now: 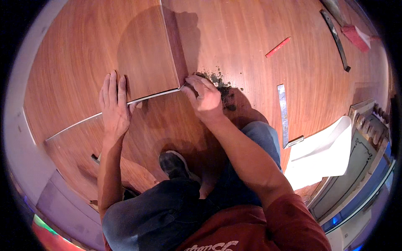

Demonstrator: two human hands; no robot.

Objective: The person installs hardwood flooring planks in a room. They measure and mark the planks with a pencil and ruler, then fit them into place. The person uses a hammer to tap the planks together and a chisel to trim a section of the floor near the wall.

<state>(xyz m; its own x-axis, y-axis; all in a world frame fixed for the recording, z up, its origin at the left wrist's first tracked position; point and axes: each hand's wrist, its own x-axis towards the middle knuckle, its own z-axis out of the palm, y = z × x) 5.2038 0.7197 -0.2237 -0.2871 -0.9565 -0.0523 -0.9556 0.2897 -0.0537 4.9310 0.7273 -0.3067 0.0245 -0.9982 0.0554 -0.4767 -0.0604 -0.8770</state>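
Observation:
A wide wood-grain panel (146,58) with a pale front edge spans the upper left, and its darker right side (176,42) shows. My left hand (114,104) lies over the front edge, fingers stretched across the top face and thumb below, gripping the panel. At the panel's front right corner, my right hand (204,95) is closed in a pinch on it. Its fingertips are partly hidden. Dark crumbly debris (222,85) lies on the floor just beyond and beside my right hand.
Right of my hands, a red pencil-like stick (278,47) and a metal try square (283,115) lie on the wood-grain floor (247,25). White sheeting (320,154) sits near a framed panel (347,175). A long dark bar (335,39) lies at the far right. My shoe (173,164) is below the panel.

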